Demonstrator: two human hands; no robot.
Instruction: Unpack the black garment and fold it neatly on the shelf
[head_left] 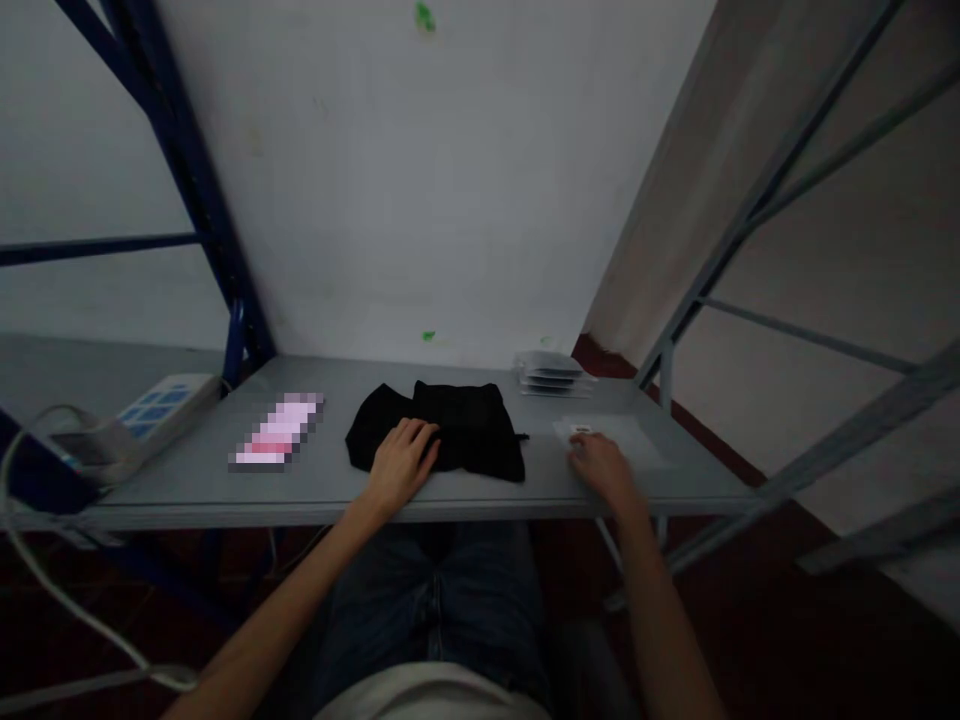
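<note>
A black folded cloth item (472,425), seemingly a garment, lies on the grey tabletop. My left hand (405,460) rests on its near left part, palm down with the fingers stretched out. To the right, a clear plastic bag (634,440) with a small white label (581,429) lies flat. My right hand (602,468) is at the bag's left part, just below the label, with its fingers bent and closed on the film. The fingertips' undersides are hidden.
A stack of clear plastic packets (553,374) stands at the back right by the wall. On the left are a blurred-out phone-like object (277,432) and a white power strip (161,412) with a cable (67,600). Blue metal posts (202,200) and grey rails (705,280) flank the table.
</note>
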